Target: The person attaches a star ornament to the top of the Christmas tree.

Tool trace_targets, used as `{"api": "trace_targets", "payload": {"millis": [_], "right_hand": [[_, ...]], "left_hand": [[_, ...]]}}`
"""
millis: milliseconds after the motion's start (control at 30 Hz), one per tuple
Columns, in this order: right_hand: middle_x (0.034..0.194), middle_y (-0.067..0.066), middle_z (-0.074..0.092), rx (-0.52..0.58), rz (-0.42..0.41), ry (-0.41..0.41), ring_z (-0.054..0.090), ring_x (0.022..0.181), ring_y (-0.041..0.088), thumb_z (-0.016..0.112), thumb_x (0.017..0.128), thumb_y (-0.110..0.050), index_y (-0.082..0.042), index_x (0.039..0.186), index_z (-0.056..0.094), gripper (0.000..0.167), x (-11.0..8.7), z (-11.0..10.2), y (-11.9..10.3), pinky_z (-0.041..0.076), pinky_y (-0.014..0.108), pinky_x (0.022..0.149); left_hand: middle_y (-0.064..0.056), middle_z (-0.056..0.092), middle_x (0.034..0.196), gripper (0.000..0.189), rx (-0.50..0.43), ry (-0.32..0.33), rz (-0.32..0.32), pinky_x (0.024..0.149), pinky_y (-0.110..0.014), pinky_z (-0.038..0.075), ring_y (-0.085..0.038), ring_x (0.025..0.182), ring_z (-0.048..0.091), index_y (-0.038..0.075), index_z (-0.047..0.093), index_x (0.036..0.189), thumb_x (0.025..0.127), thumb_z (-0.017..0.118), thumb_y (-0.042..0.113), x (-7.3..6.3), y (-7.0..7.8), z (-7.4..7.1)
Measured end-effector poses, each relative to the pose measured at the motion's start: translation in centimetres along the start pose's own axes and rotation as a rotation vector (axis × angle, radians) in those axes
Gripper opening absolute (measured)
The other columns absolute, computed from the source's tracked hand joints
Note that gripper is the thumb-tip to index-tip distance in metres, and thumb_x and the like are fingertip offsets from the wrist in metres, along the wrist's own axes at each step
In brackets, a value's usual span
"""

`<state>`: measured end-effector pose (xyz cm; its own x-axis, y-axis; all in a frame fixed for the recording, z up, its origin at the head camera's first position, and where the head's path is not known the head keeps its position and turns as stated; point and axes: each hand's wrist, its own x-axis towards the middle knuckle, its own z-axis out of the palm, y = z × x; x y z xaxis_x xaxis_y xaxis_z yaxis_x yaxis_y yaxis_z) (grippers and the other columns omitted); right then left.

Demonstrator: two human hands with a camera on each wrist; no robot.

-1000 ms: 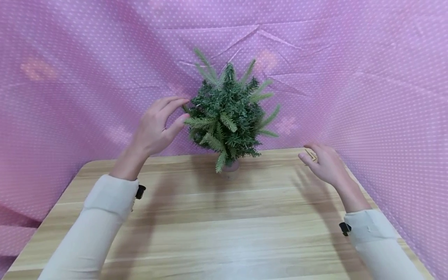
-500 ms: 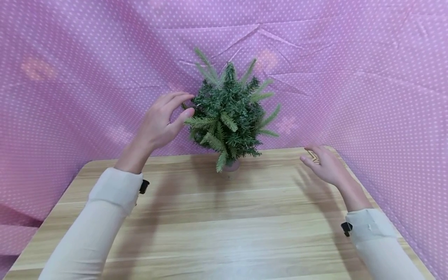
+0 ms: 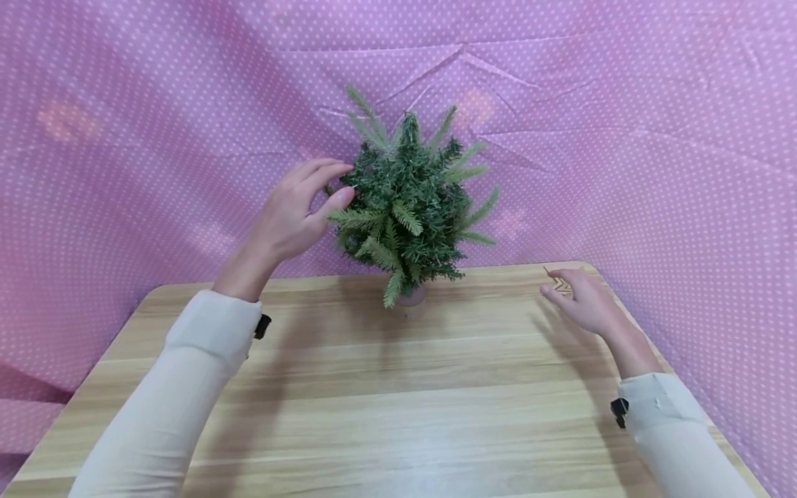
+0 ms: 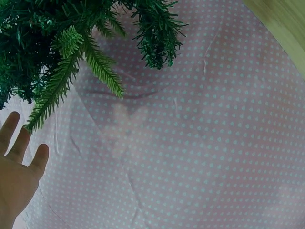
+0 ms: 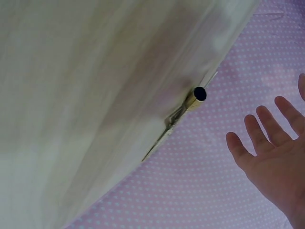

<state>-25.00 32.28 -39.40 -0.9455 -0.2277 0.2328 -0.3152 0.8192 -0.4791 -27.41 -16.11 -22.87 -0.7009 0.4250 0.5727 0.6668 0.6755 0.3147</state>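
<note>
A small artificial Christmas tree (image 3: 414, 194) with light green sprigs stands upright at the back of the table, on a pale base (image 3: 411, 297). By its left side is my left hand (image 3: 292, 214), fingers extended and thumb apart, tips overlapping the outer needles; contact is unclear. In the left wrist view, the left hand's fingers (image 4: 19, 143) reach near a sprig (image 4: 57, 90). Over the back right corner, my right hand (image 3: 585, 301) hovers with fingers spread, beside a thin gold-coloured object (image 3: 563, 285). In the right wrist view this gold object (image 5: 194, 99) has a dark round end.
Light wood-grain table (image 3: 386, 415) runs across the view. Pink dotted cloth (image 3: 205, 104) hangs close behind it and along both sides. Black wrist cameras (image 3: 262, 326) are strapped near the white sleeve cuffs (image 3: 214, 332).
My left hand has moved right and slightly up, its fingertips now over the tree's left edge. My right hand has shifted slightly right and down. The tree stays in place.
</note>
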Motion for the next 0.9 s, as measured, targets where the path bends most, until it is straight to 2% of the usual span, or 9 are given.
{"api": "trace_targets", "payload": {"millis": [167, 333, 533, 767, 900], "right_hand": [[0.141, 0.037, 0.048, 0.004, 0.030, -0.016, 0.040, 0.132, 0.057, 0.056, 0.106, -0.029, 0.014, 0.140, 0.048, 0.055, 0.0, 0.1, 0.6, 0.031, 0.069, 0.107], [0.142, 0.038, 0.046, 0.010, 0.053, -0.031, 0.038, 0.133, 0.057, 0.055, 0.106, -0.031, 0.012, 0.141, 0.047, 0.056, 0.3, 0.1, 1.1, 0.030, 0.069, 0.107], [0.141, 0.038, 0.047, 0.007, 0.064, -0.026, 0.040, 0.131, 0.057, 0.055, 0.106, -0.031, 0.012, 0.140, 0.048, 0.055, 0.5, 0.1, 1.8, 0.033, 0.070, 0.105], [0.141, 0.037, 0.047, 0.026, 0.082, -0.030, 0.041, 0.131, 0.056, 0.054, 0.106, -0.036, 0.013, 0.141, 0.047, 0.060, 0.4, 0.0, 2.5, 0.033, 0.069, 0.105], [0.143, 0.037, 0.046, 0.011, 0.110, -0.048, 0.046, 0.126, 0.056, 0.052, 0.106, -0.040, 0.011, 0.142, 0.047, 0.063, 0.4, -0.1, 2.7, 0.038, 0.070, 0.100]], "left_hand": [[-0.009, 0.050, 0.151, 0.054, 0.009, 0.003, 0.014, 0.118, -0.054, 0.025, -0.029, 0.140, 0.042, 0.015, 0.056, 0.145, 0.104, 0.047, 0.049, 0.3, 0.0, 0.2], [-0.010, 0.051, 0.150, 0.055, 0.010, 0.008, 0.033, 0.118, -0.054, 0.024, -0.029, 0.141, 0.041, 0.012, 0.056, 0.145, 0.103, 0.048, 0.047, 0.6, 0.1, 0.4], [-0.008, 0.048, 0.152, 0.056, -0.002, -0.019, 0.011, 0.117, -0.059, 0.024, -0.029, 0.143, 0.039, 0.014, 0.054, 0.146, 0.104, 0.046, 0.050, 0.7, 0.2, 0.5], [-0.008, 0.052, 0.149, 0.055, 0.022, 0.003, 0.054, 0.115, -0.053, 0.030, -0.028, 0.137, 0.045, 0.013, 0.059, 0.142, 0.104, 0.045, 0.050, 1.2, 0.2, 0.6], [-0.009, 0.053, 0.148, 0.056, 0.021, 0.004, 0.077, 0.115, -0.052, 0.030, -0.029, 0.136, 0.046, 0.011, 0.060, 0.141, 0.104, 0.045, 0.051, 1.6, 0.3, 0.8]]}}
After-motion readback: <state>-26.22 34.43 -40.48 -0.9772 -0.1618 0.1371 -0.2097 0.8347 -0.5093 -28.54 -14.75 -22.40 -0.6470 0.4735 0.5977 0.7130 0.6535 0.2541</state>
